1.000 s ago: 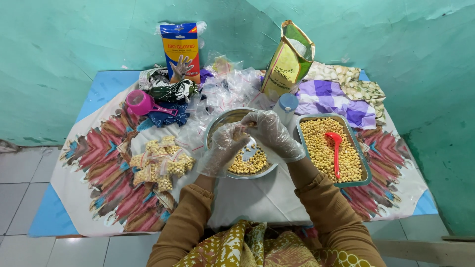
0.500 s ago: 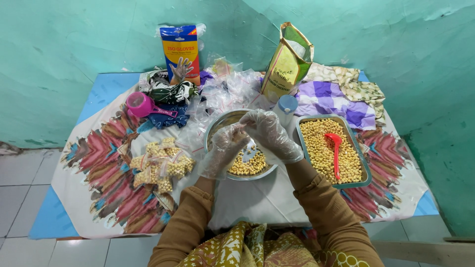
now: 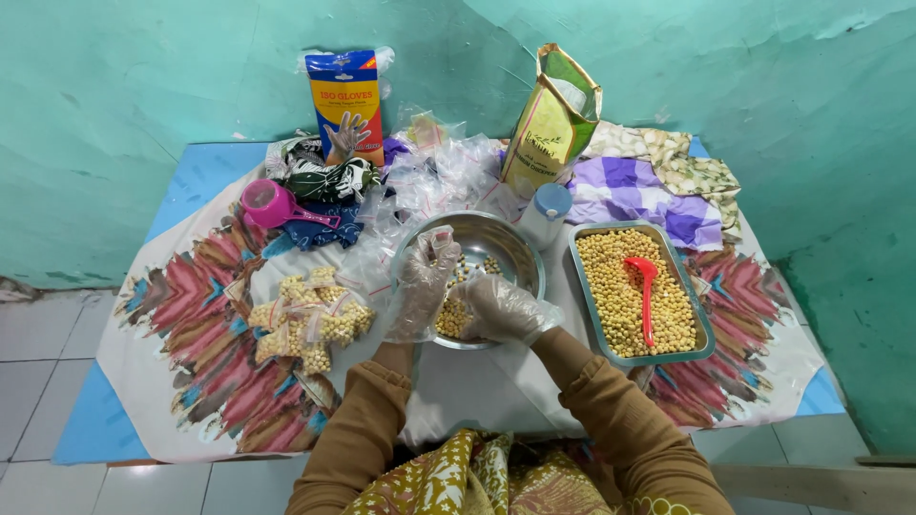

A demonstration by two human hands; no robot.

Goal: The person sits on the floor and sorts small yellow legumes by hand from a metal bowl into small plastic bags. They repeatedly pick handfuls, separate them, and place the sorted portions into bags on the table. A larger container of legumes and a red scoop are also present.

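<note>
At the centre of the frame we see both hands in thin clear plastic gloves, working over a round steel bowl (image 3: pixel 496 250) that holds a small heap of yellow kernels (image 3: pixel 454 318) on its lower left side. The left hand (image 3: pixel 421 286) is raised over the bowl's left rim, its fingers pinched on what looks like a small clear plastic bag (image 3: pixel 440 243). The right hand (image 3: pixel 504 310) is cupped low in the bowl, curled as if around kernels; we cannot tell how many it holds.

The bag's long axis seems to run up and down the frame, the top end toward the wall, though we cannot make out its mouth.

We judge that spilling is the main risk: the bag is limp and narrow, so kernels tipped from the right hand could miss it and bounce over the rim onto the patterned cloth (image 3: pixel 181 315). Slippery gloves could also let the bag slide free.

To the right lies a rectangular tray (image 3: pixel 584 286) of kernels with 1 red scoop (image 3: pixel 645 286); to the left, a pile of filled packets (image 3: pixel 307 317).
</note>
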